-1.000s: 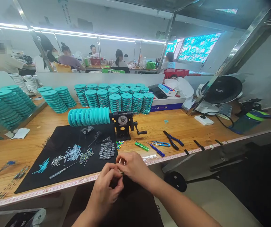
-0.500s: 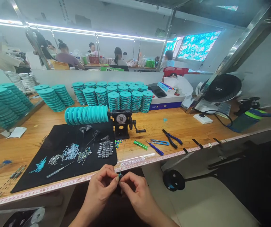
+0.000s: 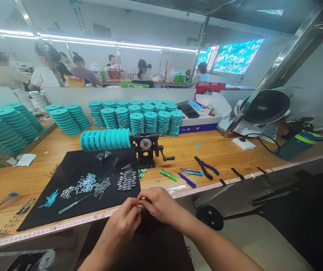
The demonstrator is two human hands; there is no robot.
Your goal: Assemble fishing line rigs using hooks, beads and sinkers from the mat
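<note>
At the bench's front edge, my left hand (image 3: 124, 220) and my right hand (image 3: 156, 203) meet, fingertips pinched together. Whatever lies between the fingers is too small and covered to make out. Just beyond them is a black mat (image 3: 93, 206) bearing grey cylinders (image 3: 127, 182), clear small pieces (image 3: 86, 182), metal bits (image 3: 102, 187) and turquoise strips (image 3: 49, 198). Behind the mat stands a black crank winder (image 3: 145, 148) with a row of turquoise spools (image 3: 105, 140) on its shaft. Small coloured beads (image 3: 142, 173) lie at its foot.
Right of my hands lie a green tube (image 3: 168, 175), a blue screwdriver (image 3: 187, 180), blue snips (image 3: 191, 172) and pliers (image 3: 206, 168). Turquoise spool stacks (image 3: 137, 122) line the back. A fan (image 3: 265, 107) and a bottle (image 3: 297, 145) stand at right. Several people sit beyond the partition.
My right hand has moved up and left over my left fingertips, its forearm now slanting in from the right. The small dark and turquoise piece between my fingers is no longer visible. The view has shifted slightly.
</note>
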